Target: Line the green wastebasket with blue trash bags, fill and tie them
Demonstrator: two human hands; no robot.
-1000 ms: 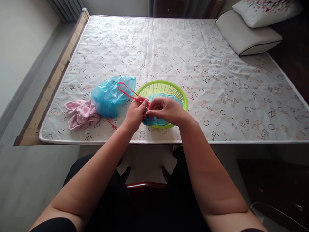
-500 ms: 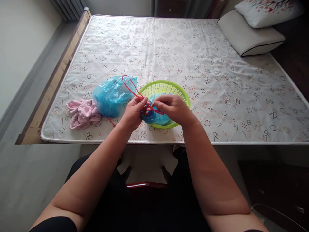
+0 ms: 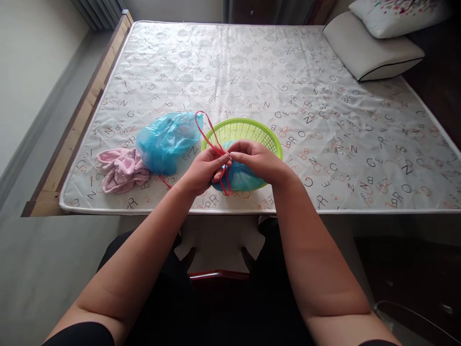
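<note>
Both hands meet over the near edge of a green plastic basket [image 3: 264, 136] on the mattress. My left hand [image 3: 203, 170] and my right hand [image 3: 254, 161] pinch a thin red string [image 3: 206, 126] between their fingertips, fingers closed. One loop of the string arcs up and left, another hangs down between the hands. Under the hands, in the basket, lies a blue plastic bag [image 3: 243, 179]. A second blue plastic bag [image 3: 165, 140] lies on the mattress to the left.
A pink cloth [image 3: 120, 168] is crumpled at the near left of the letter-printed mattress [image 3: 252, 72]. Two pillows [image 3: 370, 45] lie at the far right. A wooden bed frame [image 3: 77, 125] runs along the left edge. Floor lies below.
The upper string loop has swung right and stands more upright. A lower loop now hangs between the hands. My fingertips have come together above the bag in the basket.
</note>
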